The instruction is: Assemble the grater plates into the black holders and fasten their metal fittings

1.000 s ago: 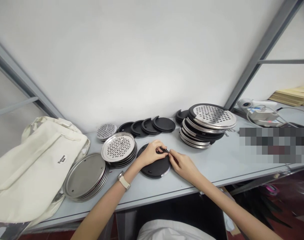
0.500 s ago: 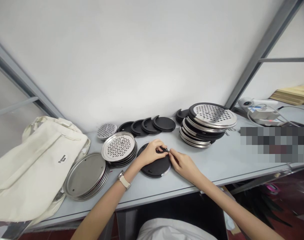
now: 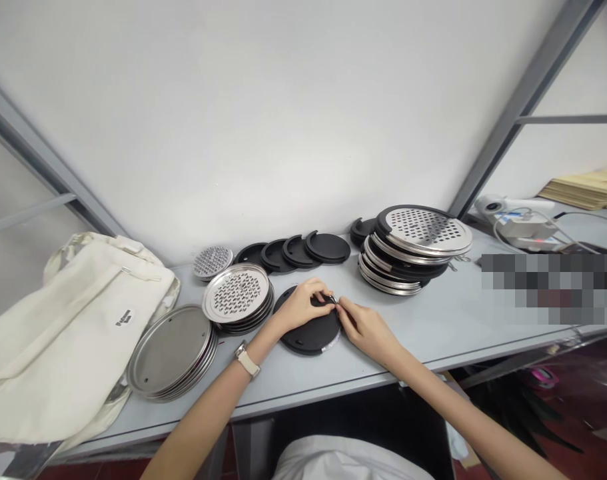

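A round black disc (image 3: 308, 337) lies flat on the table before me, with a pale strip along its lower right edge. Above its right side, my left hand (image 3: 307, 305) pinches a small shiny metal piece (image 3: 334, 299), too small to make out in detail. The fingertips of my right hand (image 3: 360, 325) are closed at the other end of that piece, meeting the left fingertips. To the left stands a stack of round grater plates (image 3: 237, 293), and beside it a stack of plain metal discs (image 3: 172, 350).
Black notched discs (image 3: 328, 247) overlap along the wall, near a small grater plate (image 3: 212, 262). At right rises a tall stack of black-rimmed graters (image 3: 426, 231). A cream bag (image 3: 68, 333) covers the left end. Cables and a white device (image 3: 528, 227) sit far right.
Almost nothing differs. Both hands stay at the metal piece, with only a slight shift of the fingertips.
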Motion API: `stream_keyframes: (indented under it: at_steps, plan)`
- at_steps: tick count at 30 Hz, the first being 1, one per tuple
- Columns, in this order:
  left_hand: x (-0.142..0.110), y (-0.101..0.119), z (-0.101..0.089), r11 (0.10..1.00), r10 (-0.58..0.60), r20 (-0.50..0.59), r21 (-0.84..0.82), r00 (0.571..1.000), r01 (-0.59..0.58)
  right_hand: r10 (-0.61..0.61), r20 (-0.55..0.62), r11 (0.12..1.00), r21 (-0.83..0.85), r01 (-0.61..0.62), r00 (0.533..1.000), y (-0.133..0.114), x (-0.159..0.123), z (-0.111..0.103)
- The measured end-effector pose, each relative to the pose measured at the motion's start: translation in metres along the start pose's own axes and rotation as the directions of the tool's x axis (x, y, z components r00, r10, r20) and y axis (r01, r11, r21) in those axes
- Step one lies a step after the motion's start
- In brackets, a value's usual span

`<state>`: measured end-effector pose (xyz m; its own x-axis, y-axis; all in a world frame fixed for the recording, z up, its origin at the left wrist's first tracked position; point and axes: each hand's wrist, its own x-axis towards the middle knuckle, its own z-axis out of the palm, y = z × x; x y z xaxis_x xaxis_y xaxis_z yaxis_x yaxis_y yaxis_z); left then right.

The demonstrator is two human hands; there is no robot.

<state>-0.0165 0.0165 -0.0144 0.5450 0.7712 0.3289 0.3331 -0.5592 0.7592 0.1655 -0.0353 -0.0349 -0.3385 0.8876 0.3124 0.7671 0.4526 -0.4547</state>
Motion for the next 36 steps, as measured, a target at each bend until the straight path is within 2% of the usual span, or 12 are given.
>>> stream_keyframes:
  at_steps: [22, 36]
  plan:
    - [0.000, 0.001, 0.000, 0.999, 0.012, 0.013, 0.030, 1.000, -0.012, 0.005, 0.012, 1.000, -0.011, -0.005, 1.000, -0.001, 0.001, -0.001]
    - [-0.002, 0.014, -0.003, 0.991, 0.069, 0.069, 0.114, 0.995, -0.076, 0.004, 0.010, 1.000, -0.015, -0.003, 1.000, 0.001, 0.002, 0.000]
